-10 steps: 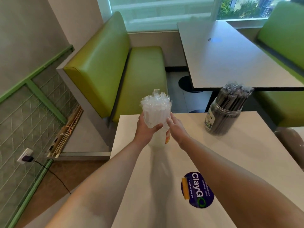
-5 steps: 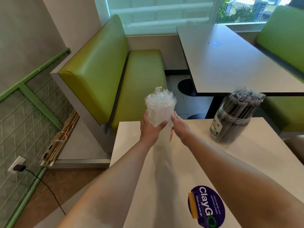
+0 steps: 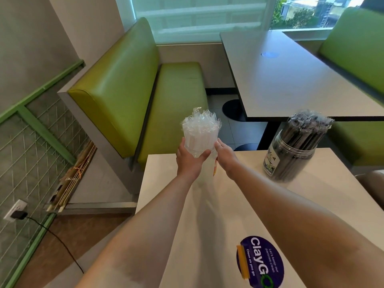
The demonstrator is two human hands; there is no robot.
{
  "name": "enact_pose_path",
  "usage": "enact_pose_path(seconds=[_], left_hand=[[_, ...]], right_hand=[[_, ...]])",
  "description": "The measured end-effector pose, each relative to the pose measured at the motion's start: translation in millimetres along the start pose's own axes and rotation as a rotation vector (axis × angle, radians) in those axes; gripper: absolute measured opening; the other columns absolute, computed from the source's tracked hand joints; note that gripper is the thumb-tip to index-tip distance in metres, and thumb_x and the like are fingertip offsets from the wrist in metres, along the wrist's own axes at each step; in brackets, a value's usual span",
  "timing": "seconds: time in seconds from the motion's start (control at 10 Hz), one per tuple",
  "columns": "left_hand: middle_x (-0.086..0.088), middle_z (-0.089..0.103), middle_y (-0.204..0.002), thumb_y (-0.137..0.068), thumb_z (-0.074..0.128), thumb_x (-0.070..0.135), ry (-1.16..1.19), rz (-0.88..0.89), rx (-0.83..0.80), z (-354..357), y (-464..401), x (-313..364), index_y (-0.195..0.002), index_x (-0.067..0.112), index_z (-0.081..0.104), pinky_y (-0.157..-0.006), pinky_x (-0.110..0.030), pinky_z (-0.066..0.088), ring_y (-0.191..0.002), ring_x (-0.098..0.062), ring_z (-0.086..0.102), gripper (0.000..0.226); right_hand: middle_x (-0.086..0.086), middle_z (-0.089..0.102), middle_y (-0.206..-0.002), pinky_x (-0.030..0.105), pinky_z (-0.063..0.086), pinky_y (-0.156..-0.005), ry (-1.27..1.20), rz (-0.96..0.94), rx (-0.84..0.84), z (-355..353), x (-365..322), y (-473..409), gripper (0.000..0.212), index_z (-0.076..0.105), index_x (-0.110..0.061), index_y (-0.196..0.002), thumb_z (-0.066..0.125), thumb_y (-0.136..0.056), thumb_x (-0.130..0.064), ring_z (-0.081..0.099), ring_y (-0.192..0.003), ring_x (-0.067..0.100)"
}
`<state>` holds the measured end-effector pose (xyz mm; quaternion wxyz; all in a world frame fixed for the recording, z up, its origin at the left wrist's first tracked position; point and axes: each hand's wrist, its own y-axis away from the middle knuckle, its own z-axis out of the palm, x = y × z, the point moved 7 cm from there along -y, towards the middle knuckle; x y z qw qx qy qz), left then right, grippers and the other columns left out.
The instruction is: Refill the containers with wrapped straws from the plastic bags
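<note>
At the far left, a plug (image 3: pixel 18 215) sits in a wall socket (image 3: pixel 15 209) low on the tiled wall, its cord trailing over the floor. Just right of it, a bundle of sticks (image 3: pixel 71 179) lies along the base of the green bench (image 3: pixel 133 94).

Further right stands the near table (image 3: pixel 207 215), both forearms reaching over it. The left hand (image 3: pixel 190 161) grips a clear jar (image 3: pixel 208 163) at the table's far left corner, thumb curled across the jar's near side just below its mouth. The jar is packed with white straws (image 3: pixel 200 133) in clear wrappers, their crinkled tips standing well above the rim. The right hand (image 3: pixel 225 156) touches the jar's right side, fingers fairly straight and only lightly bent; whether it truly grips cannot be told.

A round purple sticker (image 3: pixel 260 261) lies on the near part of the table, right of the arms. Toward the far right edge of the table stands a second jar (image 3: pixel 287 161), well apart from the first, filled with black straws (image 3: pixel 305 132) in wrappers that fan out above its mouth. Beyond it, a far table (image 3: pixel 291 75) stretches toward the window, with another green bench (image 3: pixel 357 53) at its right.
</note>
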<state>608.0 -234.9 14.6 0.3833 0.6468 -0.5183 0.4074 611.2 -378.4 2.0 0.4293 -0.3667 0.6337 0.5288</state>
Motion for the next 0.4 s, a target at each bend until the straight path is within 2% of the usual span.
enact_pose_path(seconds=[0.1, 0.2, 0.4], left_hand=[[-0.004, 0.033, -0.152, -0.073, 0.08, 0.05, -0.03, -0.012, -0.013, -2.0, 2.3, 1.4, -0.153, 0.026, 0.019, -0.112, -0.049, 0.034, -0.139, -0.028, 0.032, 0.104], [-0.005, 0.028, -0.156, -0.075, 0.077, 0.052, -0.087, -0.013, -0.026, -0.9, 1.7, 1.3, -0.154, 0.026, 0.015, -0.114, -0.048, 0.03, -0.142, -0.029, 0.027, 0.105], [-0.007, 0.014, -0.162, -0.08, 0.075, 0.045, -0.186, -0.073, -0.063, -11.1, 25.6, 8.0, -0.157, 0.021, 0.002, -0.116, -0.045, 0.021, -0.148, -0.03, 0.014, 0.108]], right_hand=[[-0.001, 0.044, -0.149, 0.045, 0.031, -0.115, -0.006, 0.009, 0.023, -1.7, -6.6, 13.0, 0.048, 0.037, -0.025, -0.148, 0.033, -0.102, -0.04, 0.039, -0.138, 0.023], [0.001, 0.039, -0.152, 0.035, 0.026, -0.113, 0.004, -0.002, 0.076, -10.4, -12.7, 32.3, 0.046, 0.036, -0.016, -0.149, 0.031, -0.105, -0.031, 0.033, -0.142, 0.022], [0.004, 0.041, -0.15, 0.03, 0.028, -0.107, 0.047, 0.017, 0.137, -24.4, -13.3, 84.5, 0.046, 0.033, -0.016, -0.15, 0.031, -0.106, -0.026, 0.035, -0.138, 0.021]])
